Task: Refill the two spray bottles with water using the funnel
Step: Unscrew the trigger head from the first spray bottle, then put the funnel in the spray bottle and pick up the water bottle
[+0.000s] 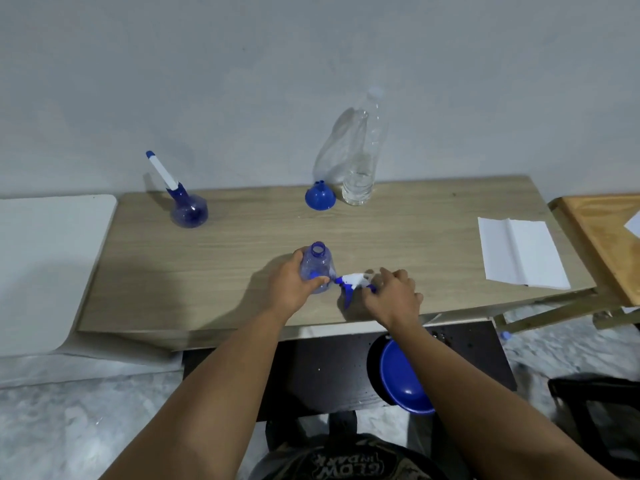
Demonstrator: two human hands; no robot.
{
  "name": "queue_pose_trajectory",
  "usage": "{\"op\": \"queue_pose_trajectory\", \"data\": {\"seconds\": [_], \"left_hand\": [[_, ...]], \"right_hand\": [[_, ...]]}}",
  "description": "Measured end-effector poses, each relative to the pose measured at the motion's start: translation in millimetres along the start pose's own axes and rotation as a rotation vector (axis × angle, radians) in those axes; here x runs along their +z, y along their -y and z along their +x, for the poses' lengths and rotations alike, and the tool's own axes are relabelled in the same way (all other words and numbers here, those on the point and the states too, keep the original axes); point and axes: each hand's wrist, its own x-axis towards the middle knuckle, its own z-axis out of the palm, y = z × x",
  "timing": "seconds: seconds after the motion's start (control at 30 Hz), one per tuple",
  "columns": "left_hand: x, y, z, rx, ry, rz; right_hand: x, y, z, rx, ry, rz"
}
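Note:
An uncapped blue spray bottle [317,263] stands near the table's front middle, and my left hand [294,284] grips its body. Just to its right, the white-and-blue spray head [353,282] lies on the table under the fingers of my right hand [393,294], which hold it. A second blue spray bottle [188,209] with its white head still on stands at the back left. The blue funnel [320,196] rests mouth-down at the back middle, beside a tall clear water bottle [362,157] that is partly filled.
White folded paper [519,252] lies at the table's right end. A blue bowl [403,377] sits on a dark stool below the table's front edge. A wooden table [602,237] adjoins on the right and a white surface [45,265] on the left.

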Motion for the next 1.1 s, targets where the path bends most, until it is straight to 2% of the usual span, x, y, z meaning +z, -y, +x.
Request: {"op": "queue_pose_trajectory", "data": {"seconds": [0.13,0.23,0.4,0.5,0.73,0.93,1.0,1.1], "left_hand": [[-7,5,16,0.003,-0.023,-0.027],[-16,6,33,0.004,-0.048,-0.055],[-30,7,66,-0.009,-0.057,-0.087],[-34,12,84,-0.018,-0.051,-0.074],[-37,17,93,-0.009,-0.026,-0.094],[-38,18,94,0.006,-0.023,-0.062],[-38,19,93,0.015,-0.021,-0.077],[-37,18,87,0.015,-0.024,-0.1]], "right_hand": [[-24,38,38,-0.115,-0.056,0.105],[-40,89,78,-0.225,0.009,0.101],[-37,168,151,-0.385,0.072,-0.154],[-27,194,184,-0.398,0.11,-0.331],[2,198,215,-0.313,0.19,-0.496],[6,188,209,-0.296,0.253,-0.515],[3,185,204,-0.298,0.24,-0.485],[-7,176,196,-0.239,0.227,-0.313]]}}
